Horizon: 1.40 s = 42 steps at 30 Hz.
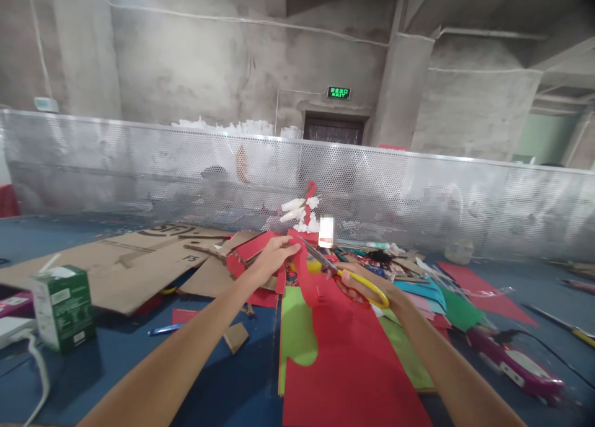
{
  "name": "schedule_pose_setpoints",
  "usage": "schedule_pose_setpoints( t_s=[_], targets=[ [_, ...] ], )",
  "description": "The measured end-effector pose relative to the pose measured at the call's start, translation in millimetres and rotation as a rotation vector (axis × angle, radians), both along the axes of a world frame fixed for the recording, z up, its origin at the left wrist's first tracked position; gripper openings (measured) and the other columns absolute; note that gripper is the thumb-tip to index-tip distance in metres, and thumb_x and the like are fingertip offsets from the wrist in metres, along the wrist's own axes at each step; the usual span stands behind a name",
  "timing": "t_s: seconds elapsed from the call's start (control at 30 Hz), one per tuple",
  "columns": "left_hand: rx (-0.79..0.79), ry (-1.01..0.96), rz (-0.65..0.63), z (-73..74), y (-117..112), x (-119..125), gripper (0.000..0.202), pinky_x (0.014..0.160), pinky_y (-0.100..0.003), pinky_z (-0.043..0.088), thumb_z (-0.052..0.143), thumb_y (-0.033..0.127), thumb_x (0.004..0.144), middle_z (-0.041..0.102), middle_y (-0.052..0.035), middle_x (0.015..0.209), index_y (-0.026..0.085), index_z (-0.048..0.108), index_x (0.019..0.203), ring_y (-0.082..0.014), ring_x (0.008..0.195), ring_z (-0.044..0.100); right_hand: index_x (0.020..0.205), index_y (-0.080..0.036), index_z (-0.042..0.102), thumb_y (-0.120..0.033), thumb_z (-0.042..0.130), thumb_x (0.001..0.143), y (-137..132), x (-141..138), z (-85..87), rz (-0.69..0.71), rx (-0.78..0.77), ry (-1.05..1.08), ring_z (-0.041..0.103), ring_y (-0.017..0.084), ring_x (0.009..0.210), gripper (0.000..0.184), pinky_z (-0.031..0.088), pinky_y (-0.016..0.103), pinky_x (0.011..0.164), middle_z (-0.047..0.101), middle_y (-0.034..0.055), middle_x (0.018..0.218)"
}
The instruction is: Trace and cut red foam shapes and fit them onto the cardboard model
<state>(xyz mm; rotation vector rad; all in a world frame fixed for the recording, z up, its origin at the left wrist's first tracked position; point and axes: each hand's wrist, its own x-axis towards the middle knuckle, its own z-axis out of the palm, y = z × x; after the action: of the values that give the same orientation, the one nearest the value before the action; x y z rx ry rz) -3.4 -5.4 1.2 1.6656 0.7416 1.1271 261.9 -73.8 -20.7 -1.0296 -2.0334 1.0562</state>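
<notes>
My left hand (275, 253) pinches the top of a narrow strip rising from a large red sheet (348, 359). In my right hand (367, 277) is a pair of scissors (325, 261) with yellow and red handles. Their blades point up and left, with the tips close to the strip and to my left fingers. Whether the blades touch the paper I cannot tell. Beneath the red sheet, which has a curved cut edge on its left, lies a lime green sheet (295, 321).
Cardboard (139, 266) and red scraps cover the left. A green box (64, 308) and a blue pen-like item (166, 329) lie nearer. On the right are coloured sheets (421, 292) and a purple device (515, 362). A perforated metal screen (395, 191) closes the back.
</notes>
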Motion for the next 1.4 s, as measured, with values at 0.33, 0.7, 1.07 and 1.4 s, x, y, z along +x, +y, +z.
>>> schedule_pose_setpoints(
  t_s=[0.33, 0.7, 1.07, 1.4],
  targets=[
    [-0.025, 0.007, -0.078, -3.2, -0.2, 1.0, 0.023, 0.058, -0.027, 0.044, 0.073, 0.04, 0.078, 0.065, -0.0005, 0.071, 0.018, 0.067, 0.083, -0.013, 0.057, 0.054, 0.112, -0.018, 0.055, -0.074, 0.046, 0.09, 3.8, 1.2, -2.4, 0.054, 0.02, -0.001, 0.04, 0.005, 0.044, 0.061, 0.038, 0.015, 0.034, 0.048, -0.0045, 0.072],
    [-0.018, -0.008, -0.033, -4.2, 1.6, 3.7, 0.024, 0.058, -0.025, 0.041, 0.074, 0.04, 0.076, 0.063, 0.0, 0.068, 0.018, 0.067, 0.079, -0.0121, 0.056, 0.052, 0.111, -0.016, 0.056, -0.077, 0.043, 0.089, 3.4, -1.4, -2.9, 0.043, 0.038, -0.007, 0.042, 0.004, 0.043, 0.066, 0.039, 0.015, 0.033, 0.05, -0.0033, 0.074],
    [-0.017, -0.087, 0.004, -2.6, -3.9, 6.4, 0.03, 0.057, -0.026, 0.039, 0.075, 0.044, 0.074, 0.061, -0.0002, 0.061, 0.017, 0.063, 0.068, -0.0133, 0.055, 0.054, 0.109, -0.016, 0.055, -0.077, 0.04, 0.091, 2.7, -14.5, -9.2, 0.015, -0.001, 0.09, 0.038, 0.004, 0.039, 0.066, 0.035, 0.014, 0.03, 0.05, -0.0047, 0.067],
    [0.028, -0.089, 0.045, -4.4, -2.4, 6.7, 0.033, 0.058, -0.027, 0.042, 0.07, 0.049, 0.077, 0.061, -0.0005, 0.061, 0.017, 0.062, 0.069, -0.0141, 0.056, 0.055, 0.073, -0.019, 0.048, -0.078, 0.041, 0.09, 2.4, -30.3, -16.2, -0.065, 0.018, 0.113, 0.04, 0.006, 0.035, 0.062, 0.034, 0.015, 0.03, 0.044, -0.0067, 0.049]
  ],
)
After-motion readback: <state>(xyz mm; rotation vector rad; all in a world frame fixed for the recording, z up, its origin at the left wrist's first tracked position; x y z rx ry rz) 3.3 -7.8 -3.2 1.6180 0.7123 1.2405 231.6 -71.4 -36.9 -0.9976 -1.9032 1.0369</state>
